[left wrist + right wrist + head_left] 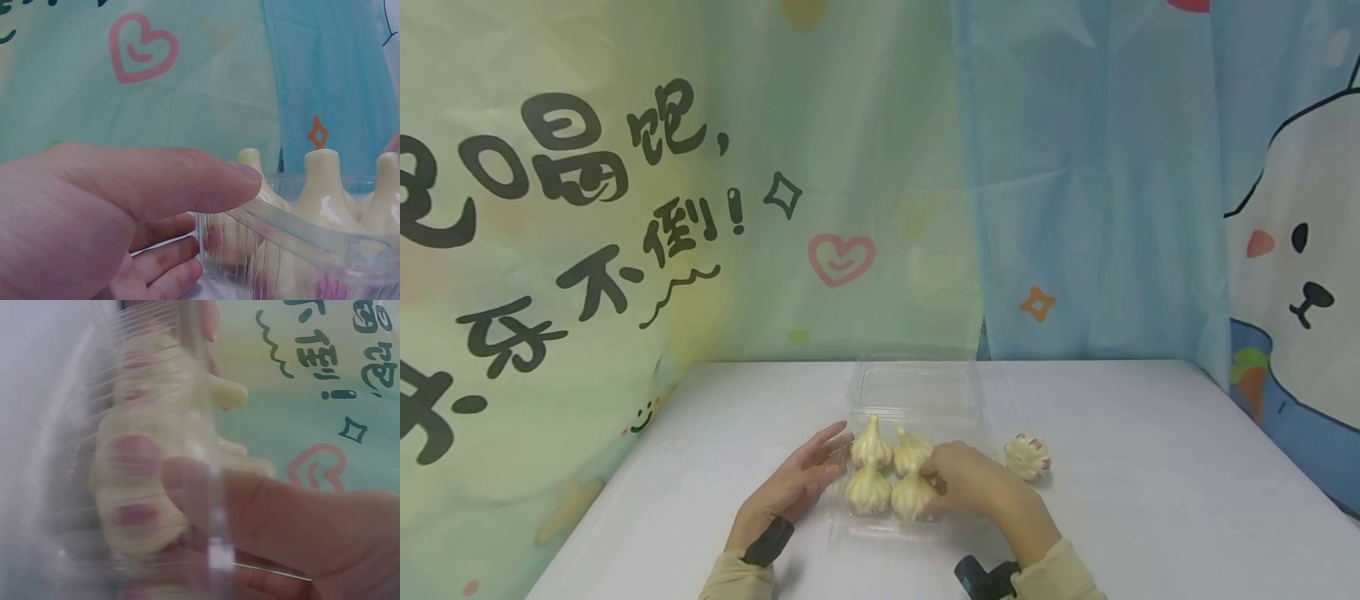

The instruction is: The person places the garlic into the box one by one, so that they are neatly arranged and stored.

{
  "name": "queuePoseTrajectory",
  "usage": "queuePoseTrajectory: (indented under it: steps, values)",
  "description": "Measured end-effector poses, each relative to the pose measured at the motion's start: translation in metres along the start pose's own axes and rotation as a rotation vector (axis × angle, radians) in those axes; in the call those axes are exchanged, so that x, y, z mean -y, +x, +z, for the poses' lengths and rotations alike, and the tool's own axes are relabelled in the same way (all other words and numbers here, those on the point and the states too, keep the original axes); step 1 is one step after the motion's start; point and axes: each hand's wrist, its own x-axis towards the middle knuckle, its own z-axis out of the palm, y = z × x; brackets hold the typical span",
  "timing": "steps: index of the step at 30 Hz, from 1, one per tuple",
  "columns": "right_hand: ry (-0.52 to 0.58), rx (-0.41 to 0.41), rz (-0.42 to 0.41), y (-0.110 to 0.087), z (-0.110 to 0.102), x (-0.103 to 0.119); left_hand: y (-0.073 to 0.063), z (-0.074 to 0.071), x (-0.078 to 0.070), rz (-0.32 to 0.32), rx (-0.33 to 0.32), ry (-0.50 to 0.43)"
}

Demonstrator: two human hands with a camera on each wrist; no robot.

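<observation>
A clear plastic box (880, 529) stands on the table with its lid (917, 392) laid open at the far side. Several garlic bulbs (871, 446) stand in it, necks up. My left hand (797, 479) lies along the left side, its thumb (219, 178) on the rim and its fingers beside the wall, fairly straight. Reaching in from the right, my right hand (966, 479) holds the front right garlic bulb (912, 497). Its thumb (194, 481) presses on the bulb; part of its grip is hidden.
Another garlic bulb (1027, 457) lies on its side on the white table (1150, 517), right of the box. Printed curtains (850, 167) hang behind the table and along its sides.
</observation>
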Motion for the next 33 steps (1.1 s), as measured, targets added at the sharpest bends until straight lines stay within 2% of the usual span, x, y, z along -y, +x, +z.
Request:
queuePoseTrajectory:
  steps: [4, 8, 16, 22, 28, 33]
  values:
    - [-0.020, -0.021, -0.018, -0.002, -0.002, -0.003, -0.001, 0.002, 0.000, -0.009, -0.003, 0.000]
    - [-0.038, -0.047, 0.004, -0.007, -0.006, -0.007, -0.002, 0.003, 0.000, -0.026, -0.016, -0.002]
    - [0.073, -0.077, 0.063, -0.020, -0.026, -0.008, -0.001, 0.003, 0.002, -0.009, -0.007, -0.024]
    - [0.125, -0.165, 0.201, -0.035, -0.051, -0.017, 0.000, 0.003, 0.000, -0.002, 0.004, -0.015]
    - [0.099, -0.247, 0.359, -0.052, -0.069, -0.039, -0.001, 0.004, -0.002, -0.003, 0.001, -0.005]
    - [0.031, -0.211, 0.501, -0.065, -0.075, -0.066, -0.001, 0.004, -0.003, -0.002, 0.002, -0.006]
